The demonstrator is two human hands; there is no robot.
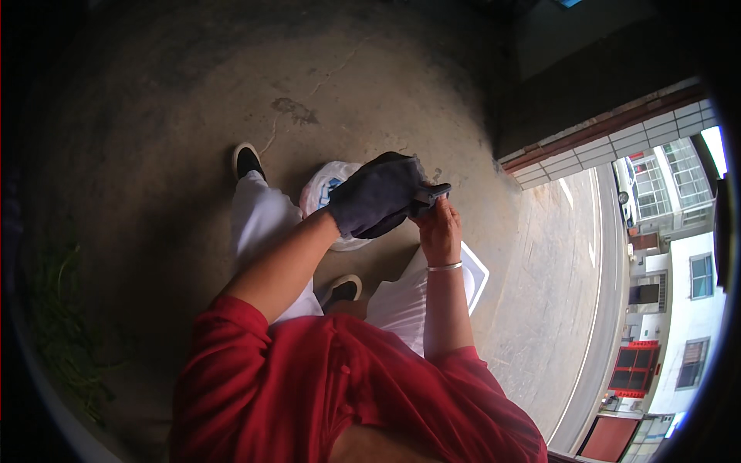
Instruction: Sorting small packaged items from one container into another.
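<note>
The person stands on a concrete floor (154,116) and holds both hands up in front of the chest, close together, so the work sits right under the eyes. The left hand (377,194) wears one dark glove (363,202) that already covers it to the wrist. The bare right hand (438,225) pinches the glove's fingertip end (434,193) between thumb and fingers, apparently pulling it snug; whether a second glove is bunched there cannot be told from this angle. The gloved hand itself curls loosely and grasps nothing clearly visible. One silver bangle (444,267) circles the right wrist. Below the hands sits one white plastic bag (328,189), and one white tray-like thing (477,272) rests by the right leg. Two dark shoes (247,160) show.
</note>
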